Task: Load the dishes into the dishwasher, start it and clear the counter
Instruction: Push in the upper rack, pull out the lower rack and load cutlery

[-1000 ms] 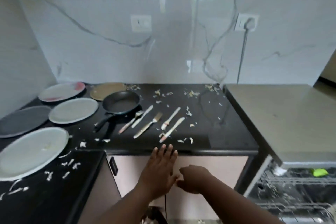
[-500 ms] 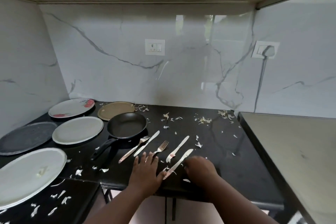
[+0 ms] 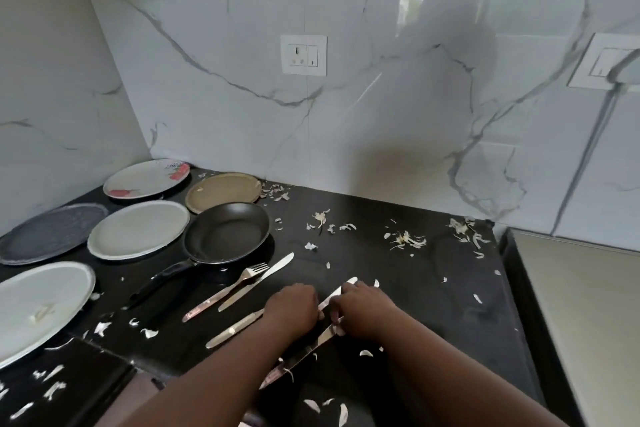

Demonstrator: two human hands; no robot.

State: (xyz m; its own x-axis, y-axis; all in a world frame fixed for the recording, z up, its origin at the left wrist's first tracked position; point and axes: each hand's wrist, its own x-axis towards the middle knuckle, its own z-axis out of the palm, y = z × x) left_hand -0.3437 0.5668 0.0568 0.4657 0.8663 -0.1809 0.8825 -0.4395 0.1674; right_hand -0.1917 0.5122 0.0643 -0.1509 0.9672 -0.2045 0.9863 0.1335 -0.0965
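Black bench (image 3: pixel 398 288), corner section against a white marble-pattern wall (image 3: pixel 242 97). Both hands are at the front middle of the bench, side by side over the cutlery. The left hand (image 3: pixel 291 310) lies knuckles up on a pale-handled utensil (image 3: pixel 235 328), whose handle projects to the lower left; the fingers curl down over the covered end, but whether this grip actually pinches it cannot be told. The right hand (image 3: pixel 363 312) has its fingers curled around a knife (image 3: pixel 311 348) that runs diagonally from the front edge up beneath the hand; a rounded tip (image 3: pixel 351 280) shows just beyond the knuckles, and a second pale blade (image 3: pixel 329 300) shows between the two hands, so two pieces appear to be gathered in this grip, though the count is uncertain. Left of the hands, a fork (image 3: pixel 228 291) and a table knife (image 3: pixel 258 281) lie parallel, touching or nearly so, tips toward the wall. A black frying pan (image 3: pixel 227 232) sits beyond them, handle pointing toward the front left. Five plates occupy the left end: a white floral plate (image 3: pixel 147 178), a tan plate (image 3: pixel 223 191), a dark grey plate (image 3: pixel 52 232), a pale grey plate (image 3: pixel 138 229) and a large white plate (image 3: pixel 38 305). Pale scraps of peel (image 3: pixel 405 239) are scattered across the surface. A socket (image 3: pixel 303 55) is mounted on the wall.
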